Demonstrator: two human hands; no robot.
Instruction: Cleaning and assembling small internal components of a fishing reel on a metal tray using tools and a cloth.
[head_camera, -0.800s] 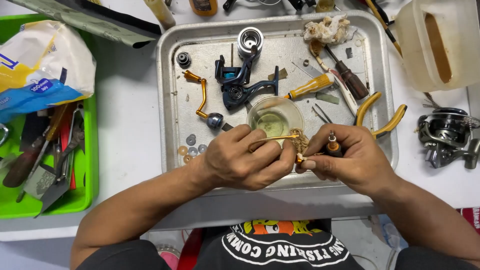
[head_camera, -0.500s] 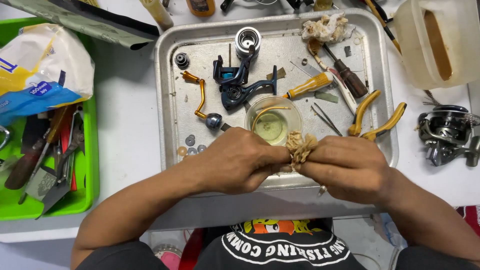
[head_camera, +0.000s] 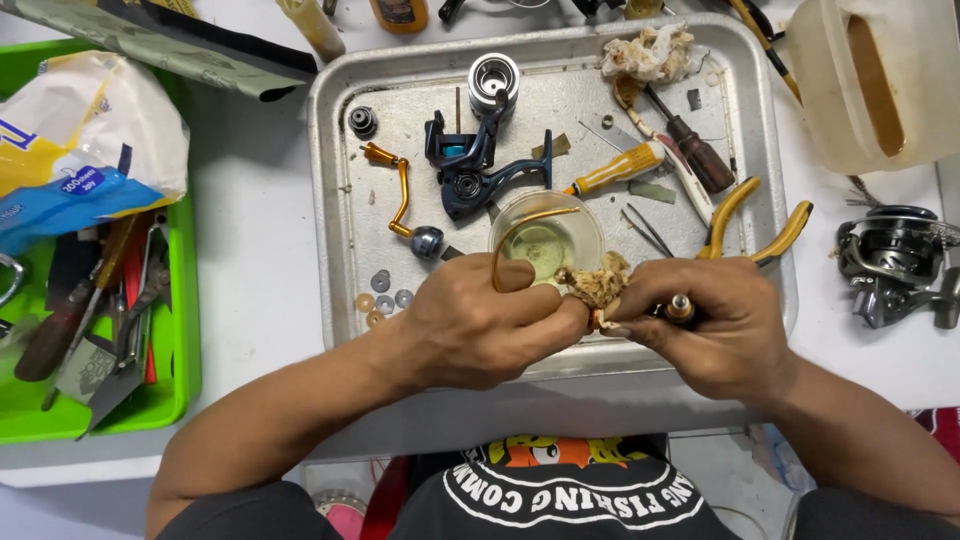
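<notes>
**Two hands and a small rag over the tray**

Over the near edge of the metal tray (head_camera: 335, 220), both hands meet. The left hand (head_camera: 480, 325) is closed around a thin gold wire loop (head_camera: 520, 235) and pinches one side of a crumpled brown rag (head_camera: 600, 285). The right hand (head_camera: 715, 325) is closed on a small gold part (head_camera: 680, 307) and pinches the other side of the rag. The rag sits between the two thumbs, just near a little clear cup (head_camera: 547, 240).

The rag looks soft and light, so I think it squashes easily and can be held anywhere. The gold part looks hard, tiny and maybe oily, so it could slip; holding it by its sides with the fingertips seems best. The wire loop looks thin and could bend.

On the tray I count one blue reel body (head_camera: 470, 170), one gold crank handle (head_camera: 400, 195), one silver spool (head_camera: 494, 78), one yellow-handled screwdriver (head_camera: 615, 170), one dark-handled screwdriver (head_camera: 695, 152), one pair of yellow-handled pliers (head_camera: 760, 215) and five small washers (head_camera: 385, 290). One more dirty rag (head_camera: 650, 50) lies at the far side. Off to the right on the worktop (head_camera: 255, 240) sits one more grey reel (head_camera: 900, 260). On the left is one green bin (head_camera: 20, 400) of tools.
</notes>
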